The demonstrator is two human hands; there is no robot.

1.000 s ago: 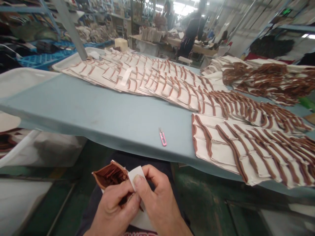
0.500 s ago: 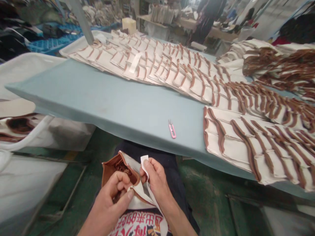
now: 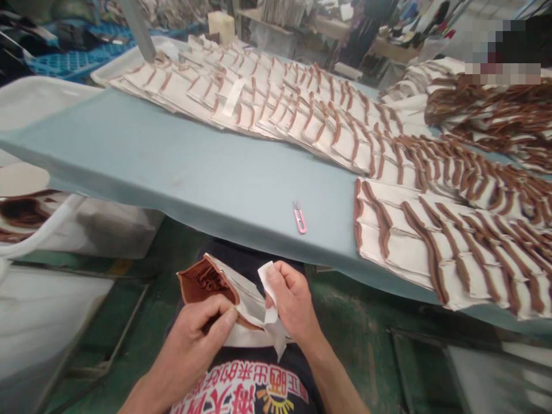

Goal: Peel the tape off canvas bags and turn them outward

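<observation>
A sewn fabric pouch (image 3: 188,286), brown inside and white outside, rests on my lap with its mouth partly open and brown gathers showing inside. My left hand (image 3: 197,329) is closed on its near brown edge, thumb on top and fingers bent beneath. Farther right, my right hand (image 3: 294,298) pinches a white strip (image 3: 266,276) between thumb and fingers. The strip's lower part hangs down over the pouch's white side, and I cannot tell whether it is attached there. Pink thread snips (image 3: 300,220) lie on the table beyond my hands.
Rows of overlapping white pieces with brown edges (image 3: 276,115) cover the far and right parts of the blue-covered table (image 3: 142,155). More brown-and-white pieces are heaped at the back right. White plastic bins (image 3: 125,227) stand to the left. A person stands in the background.
My right hand has moved right, away from my left, carrying the white strip, whose tail now hangs shorter over the pouch. My left hand has closed on the pouch edge.
</observation>
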